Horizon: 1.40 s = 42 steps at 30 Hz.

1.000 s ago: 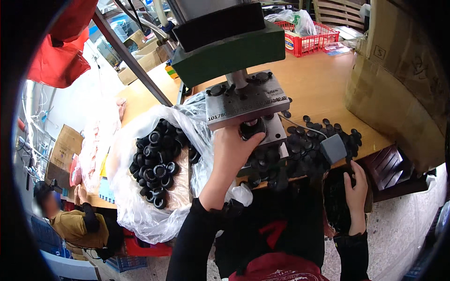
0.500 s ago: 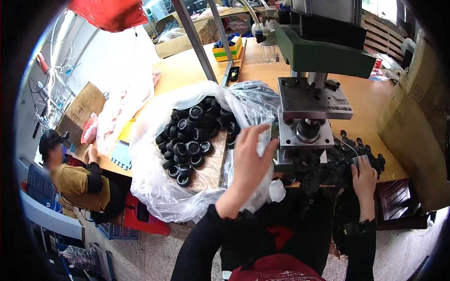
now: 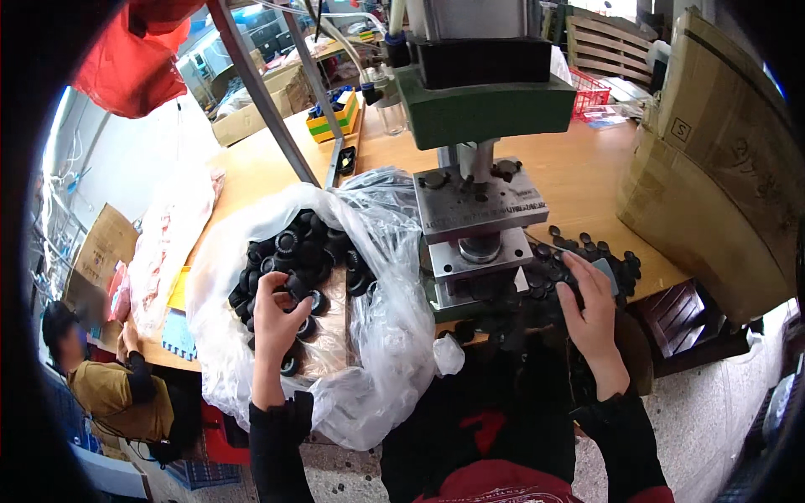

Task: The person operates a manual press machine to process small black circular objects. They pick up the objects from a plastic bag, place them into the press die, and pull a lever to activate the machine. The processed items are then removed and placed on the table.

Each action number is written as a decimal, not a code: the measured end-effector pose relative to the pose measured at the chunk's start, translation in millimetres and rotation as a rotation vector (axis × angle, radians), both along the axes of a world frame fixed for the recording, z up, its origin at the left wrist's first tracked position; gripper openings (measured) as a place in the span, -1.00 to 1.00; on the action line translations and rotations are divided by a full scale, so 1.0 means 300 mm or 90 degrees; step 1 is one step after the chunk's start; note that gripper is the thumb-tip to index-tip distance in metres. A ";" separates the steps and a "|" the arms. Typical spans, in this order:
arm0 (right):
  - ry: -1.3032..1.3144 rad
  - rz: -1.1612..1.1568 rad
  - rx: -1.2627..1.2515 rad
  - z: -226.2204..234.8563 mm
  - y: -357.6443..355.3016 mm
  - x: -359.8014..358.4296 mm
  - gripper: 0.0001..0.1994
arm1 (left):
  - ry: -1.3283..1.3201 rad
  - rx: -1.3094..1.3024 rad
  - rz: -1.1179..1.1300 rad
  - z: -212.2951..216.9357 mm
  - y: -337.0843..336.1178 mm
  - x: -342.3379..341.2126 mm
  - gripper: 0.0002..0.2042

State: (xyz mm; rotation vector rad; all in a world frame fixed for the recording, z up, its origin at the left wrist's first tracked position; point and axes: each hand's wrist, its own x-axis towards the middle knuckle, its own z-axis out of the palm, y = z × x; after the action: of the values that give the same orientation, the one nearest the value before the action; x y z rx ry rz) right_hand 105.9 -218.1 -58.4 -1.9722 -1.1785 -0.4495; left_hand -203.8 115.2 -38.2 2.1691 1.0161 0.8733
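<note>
My left hand (image 3: 278,325) is over the pile of small black wheels (image 3: 287,243), tyre-shaped with pale marks on their rims, in a clear plastic bag (image 3: 210,293). Thumb and index finger curve around one black wheel (image 3: 296,287), seemingly pinching it. On the right my right hand (image 3: 594,312) has thumb and fingers apart, close above a heap of flat black discs (image 3: 545,272). A small grey-blue block (image 3: 605,275) lies partly behind its fingers. Between the hands stands a press with a green head (image 3: 482,105), a steel plate (image 3: 482,201) and a lower steel block (image 3: 482,260).
A large cardboard box (image 3: 713,168) leans at the right edge of the wooden table (image 3: 579,168). A metal post (image 3: 264,92) rises behind the bag. A yellow-green bin (image 3: 331,121) is at the back. Another person (image 3: 117,394) sits at the far left.
My left hand has gone left from beside the press to the wheels and its fingers have bent in. My right hand has come off the grey-blue block, its thumb spreading. The view has shifted right.
</note>
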 end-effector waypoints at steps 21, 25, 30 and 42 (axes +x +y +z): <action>0.153 0.008 0.041 0.058 0.189 -0.090 -0.48 | -0.211 -0.183 -0.276 0.054 -0.357 0.485 -0.40; 0.244 -0.169 -0.081 -0.115 -0.177 -0.008 -0.43 | -0.092 -0.074 -0.290 0.077 -0.359 0.584 -0.46; 0.253 -0.326 -0.259 -0.387 -0.630 0.097 -0.19 | 0.002 0.009 -0.288 0.115 -0.366 0.653 -0.50; 0.103 -0.162 -0.279 -0.203 -0.237 0.186 -0.51 | -0.100 0.028 -0.195 0.044 -0.412 0.624 -0.53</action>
State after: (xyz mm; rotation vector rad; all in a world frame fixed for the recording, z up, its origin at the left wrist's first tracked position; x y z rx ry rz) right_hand 161.7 -289.3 -119.4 -2.5005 -0.9855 -0.1579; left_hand -16.7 -8.6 -24.9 2.1783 0.5733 0.9076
